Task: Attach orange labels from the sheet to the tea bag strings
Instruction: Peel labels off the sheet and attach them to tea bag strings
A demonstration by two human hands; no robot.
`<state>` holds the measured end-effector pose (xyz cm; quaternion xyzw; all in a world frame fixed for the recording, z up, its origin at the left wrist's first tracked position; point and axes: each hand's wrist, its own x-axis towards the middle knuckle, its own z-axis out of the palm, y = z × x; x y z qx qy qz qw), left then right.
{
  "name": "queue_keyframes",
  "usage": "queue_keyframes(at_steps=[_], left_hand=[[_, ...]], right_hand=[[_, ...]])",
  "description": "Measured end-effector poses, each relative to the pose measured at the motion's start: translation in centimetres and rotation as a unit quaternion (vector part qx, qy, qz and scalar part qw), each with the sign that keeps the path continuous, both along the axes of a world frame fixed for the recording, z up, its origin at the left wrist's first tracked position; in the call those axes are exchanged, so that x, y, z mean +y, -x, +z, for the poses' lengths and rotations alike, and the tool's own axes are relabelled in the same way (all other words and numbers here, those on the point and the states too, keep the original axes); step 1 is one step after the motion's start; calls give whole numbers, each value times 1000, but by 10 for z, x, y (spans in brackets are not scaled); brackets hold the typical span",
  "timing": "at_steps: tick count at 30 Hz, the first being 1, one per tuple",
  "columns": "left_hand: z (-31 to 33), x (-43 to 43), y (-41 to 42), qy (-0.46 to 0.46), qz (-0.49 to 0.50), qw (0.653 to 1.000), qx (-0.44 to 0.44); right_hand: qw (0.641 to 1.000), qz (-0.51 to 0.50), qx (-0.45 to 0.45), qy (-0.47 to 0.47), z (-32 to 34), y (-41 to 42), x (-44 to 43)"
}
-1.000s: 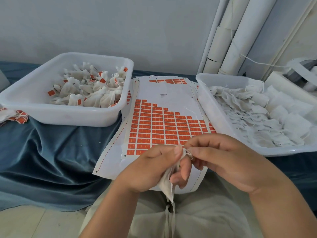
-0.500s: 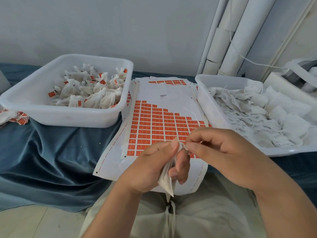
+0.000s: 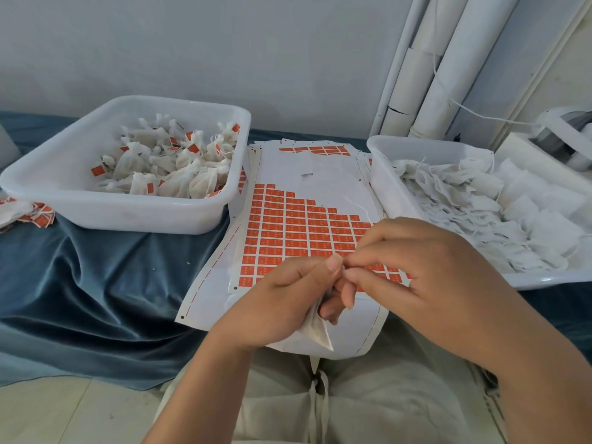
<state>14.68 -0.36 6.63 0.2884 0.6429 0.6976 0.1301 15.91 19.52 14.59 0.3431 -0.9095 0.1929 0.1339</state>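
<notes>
fingers point(image 3: 333, 263) pinch tea bag point(image 3: 317, 334), bins point(image 3: 134, 216) flank sheet point(image 3: 323, 177)

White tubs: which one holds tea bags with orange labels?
The left tub; orange labels show among its bags, while the right tub holds plain white ones.

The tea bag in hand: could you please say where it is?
In the head view's lower centre, the tea bag hangs from the left hand over the label sheet, while the right hand pinches its top.

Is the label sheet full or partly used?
Partly used: the label sheet has bare white backing across its far part, orange labels only in a stepped block nearer.
</notes>
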Motion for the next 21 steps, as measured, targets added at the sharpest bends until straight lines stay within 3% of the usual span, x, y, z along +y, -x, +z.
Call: queue_keyframes(at_steps=[6,8,11,14,18,21], left_hand=[[-1,1,-1,0,-10,1000,-1],[-2,1,0,-2,-12,1000,1],[-5,2,0,-20,-27,999,-4],[-8,3,1,-62,-66,996,-24],[-12,9,0,-127,-118,984,-45],[-12,11,-2,-151,-152,976,-49]], right_hand=[[993,-7,110,-35,-3,3,-1],[994,-15,108,-23,-5,3,-2],[997,-17,-42,67,-3,5,-1],[963,9,-213,166,-3,12,4],[879,71,-392,262,-11,21,8],[806,105,-508,284,-18,24,13]])
